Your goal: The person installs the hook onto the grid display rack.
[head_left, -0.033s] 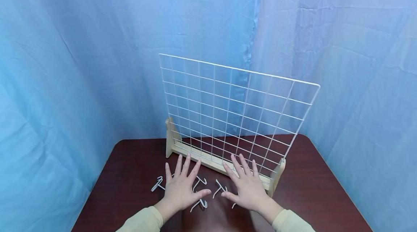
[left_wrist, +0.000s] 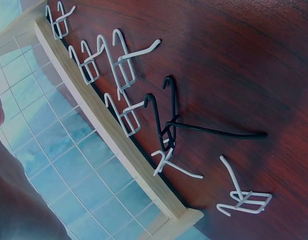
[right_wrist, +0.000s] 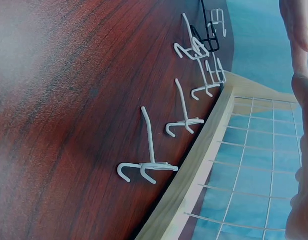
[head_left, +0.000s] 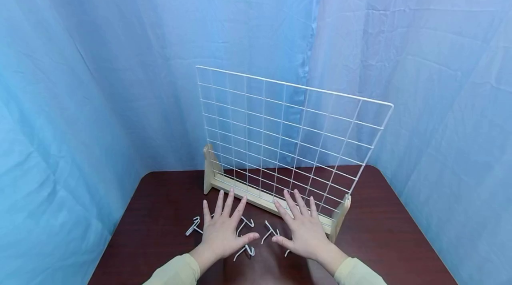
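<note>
Both hands are held palm down with fingers spread over the table, side by side. My left hand [head_left: 224, 232] holds nothing and overlaps some small white wire hooks in the head view. Apart from it, my right hand [head_left: 306, 232] is likewise bare, its fingertips overlapping the stand's wooden base [head_left: 256, 198]. Several white hooks [left_wrist: 243, 201] lie scattered on the tabletop, and one longer black hook [left_wrist: 213, 131] lies among them, hidden behind the left hand from above. In the right wrist view another white hook [right_wrist: 150, 140] lies near the base.
A white wire grid panel [head_left: 285, 83] stands upright and angled in the wooden base, between a left foot [head_left: 210, 171] and a right foot [head_left: 340, 218]. The dark red-brown table [head_left: 160, 214] has rounded back corners. Blue curtains [head_left: 140, 54] hang behind and at both sides.
</note>
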Tool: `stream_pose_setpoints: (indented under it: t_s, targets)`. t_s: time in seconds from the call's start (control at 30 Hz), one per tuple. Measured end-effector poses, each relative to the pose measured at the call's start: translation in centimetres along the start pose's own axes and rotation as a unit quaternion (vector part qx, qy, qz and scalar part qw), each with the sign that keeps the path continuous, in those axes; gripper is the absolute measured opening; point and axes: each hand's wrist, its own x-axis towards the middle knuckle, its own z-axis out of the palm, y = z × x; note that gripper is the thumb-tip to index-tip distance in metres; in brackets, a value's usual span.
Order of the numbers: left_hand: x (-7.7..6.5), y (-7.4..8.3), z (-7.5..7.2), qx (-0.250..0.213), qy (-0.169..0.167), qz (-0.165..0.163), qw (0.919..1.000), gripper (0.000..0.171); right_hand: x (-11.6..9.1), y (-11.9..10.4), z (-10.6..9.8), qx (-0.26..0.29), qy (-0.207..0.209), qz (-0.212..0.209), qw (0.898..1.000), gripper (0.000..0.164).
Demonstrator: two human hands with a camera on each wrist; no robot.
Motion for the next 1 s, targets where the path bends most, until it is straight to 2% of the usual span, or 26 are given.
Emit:
stream_pose_setpoints:
  t_s: [0.3,0.6,0.8,1.0]
  targets:
    - [0.0,-0.3,0.0,0.009,0.022,0.002,0.9997,0.103,0.0,0.2,0.1,0.002,0.025,-0.003,1.0,0.093]
    - [0.0,-0.3,-0.5,-0.001,0.019,-0.006,0.9998,0.104,-0.1,0.2,-0.2,0.011,0.031,-0.002,0.999,0.091]
    - [-0.3,-0.4,-1.4,-0.009,0.054,0.001,0.9985,0.104,-0.2,0.7,-0.6,0.083,0.089,0.005,0.993,0.089]
    - [-0.5,-1.0,-1.9,-0.022,0.088,0.01,0.9958,0.106,-0.6,1.4,-0.8,0.119,0.146,-0.001,0.982,0.089]
